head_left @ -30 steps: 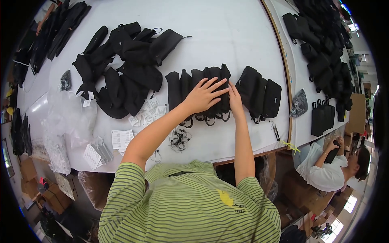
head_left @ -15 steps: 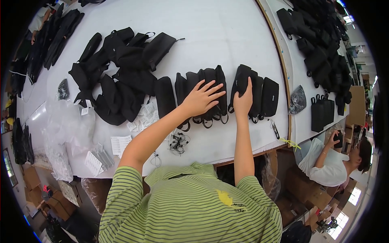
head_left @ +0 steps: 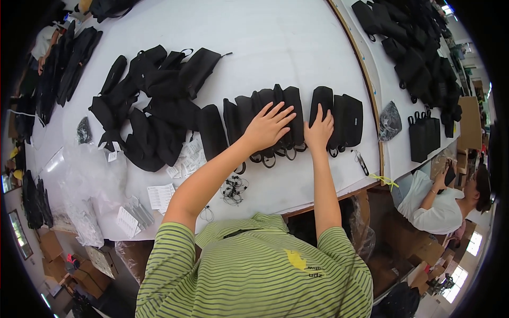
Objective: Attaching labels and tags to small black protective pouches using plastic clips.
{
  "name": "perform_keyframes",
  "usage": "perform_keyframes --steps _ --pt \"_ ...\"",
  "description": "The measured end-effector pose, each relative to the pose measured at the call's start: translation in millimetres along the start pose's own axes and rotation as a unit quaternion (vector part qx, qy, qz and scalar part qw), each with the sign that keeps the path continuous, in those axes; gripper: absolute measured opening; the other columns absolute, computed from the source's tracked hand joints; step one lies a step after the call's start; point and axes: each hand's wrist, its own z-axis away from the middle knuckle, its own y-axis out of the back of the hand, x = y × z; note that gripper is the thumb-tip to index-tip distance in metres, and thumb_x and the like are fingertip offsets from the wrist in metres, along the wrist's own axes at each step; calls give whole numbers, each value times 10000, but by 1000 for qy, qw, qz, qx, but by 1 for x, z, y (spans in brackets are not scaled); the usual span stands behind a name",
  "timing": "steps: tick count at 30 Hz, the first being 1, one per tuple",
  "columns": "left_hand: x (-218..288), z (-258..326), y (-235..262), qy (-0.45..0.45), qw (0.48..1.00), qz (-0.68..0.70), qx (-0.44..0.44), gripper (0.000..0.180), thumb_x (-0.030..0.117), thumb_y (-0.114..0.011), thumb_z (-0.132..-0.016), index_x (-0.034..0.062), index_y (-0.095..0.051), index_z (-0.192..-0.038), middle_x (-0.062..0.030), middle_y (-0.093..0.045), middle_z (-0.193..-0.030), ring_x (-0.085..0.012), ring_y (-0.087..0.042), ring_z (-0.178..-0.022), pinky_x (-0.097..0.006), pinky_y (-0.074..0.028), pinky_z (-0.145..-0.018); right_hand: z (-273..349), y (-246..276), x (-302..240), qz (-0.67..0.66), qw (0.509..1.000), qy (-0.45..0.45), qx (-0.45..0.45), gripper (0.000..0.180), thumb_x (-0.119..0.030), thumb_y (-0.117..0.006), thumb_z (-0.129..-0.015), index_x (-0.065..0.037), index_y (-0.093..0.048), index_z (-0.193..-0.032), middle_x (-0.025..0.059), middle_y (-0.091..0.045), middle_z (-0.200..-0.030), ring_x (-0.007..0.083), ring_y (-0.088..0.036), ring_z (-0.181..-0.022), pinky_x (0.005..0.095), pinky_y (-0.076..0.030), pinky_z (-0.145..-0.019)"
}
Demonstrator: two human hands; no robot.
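Black fabric pouches stand close together in a row across the table. My left hand (head_left: 269,125) lies with fingers spread on the middle group of pouches (head_left: 244,108), whose loops stick out at the near side. To its right, my right hand (head_left: 319,130) rests on the near part of another black pouch (head_left: 322,97), fingers stretched along it and slightly apart. Directly right of that hand, more black pouches (head_left: 351,122) lean side by side, one with a small pale label. A single dark pouch (head_left: 212,132) is at the row's left end.
A loose heap of black pouches (head_left: 164,82) lies at left, with clear plastic bags (head_left: 98,175) nearer. White tags (head_left: 190,159), tangled black cords (head_left: 233,190) and printed cards (head_left: 132,218) lie close to me. Snips (head_left: 361,163) sit near the right edge; beyond, a co-worker (head_left: 435,206) handles something dark.
The pouch under my right hand has come to rest straighter and flatter in the row, and that hand's fingers now lie on top. My left hand stays on the middle pouches.
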Motion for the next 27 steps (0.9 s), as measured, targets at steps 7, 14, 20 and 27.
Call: perform_keyframes --steps 7,14,20,27 --pt "2 0 4 17 1000 -8 -8 466 303 -478 -937 137 -417 -1368 -38 -391 -1431 -249 -347 -1314 -423 -244 -1096 -33 36 25 -393 916 -75 28 534 14 -459 -784 -108 -511 -1302 123 -622 -1125 187 -622 -957 294 -494 -825" --pt "20 -31 9 -25 998 61 -4 500 272 -497 -928 191 -369 -1404 -23 -306 -1487 -241 -320 -1336 -424 -242 -1092 -21 -48 75 -348 921 -67 -164 389 -7 -459 -840 -48 -589 -1204 141 -577 -1128 249 -582 -976 323 -481 -847" --pt "19 -26 -16 0 1000 16 -14 452 339 -474 -944 179 -431 -1364 -25 -354 -1461 -241 -310 -1350 -437 -226 -1103 -10 31 -4 -58 997 30 36 430 -42 -573 -770 -100 -584 -1196 134 -535 -1134 318 -479 -1102 385 -413 -916" --pt "29 -32 -17 4 1000 3 -18 458 347 -472 -943 183 -429 -1369 -23 -363 -1457 -228 -307 -1352 -434 -213 -1103 15 9 49 -72 984 -159 -23 622 -203 -630 -803 -127 -404 -1377 170 -526 -1281 328 -518 -1152 422 -423 -954"
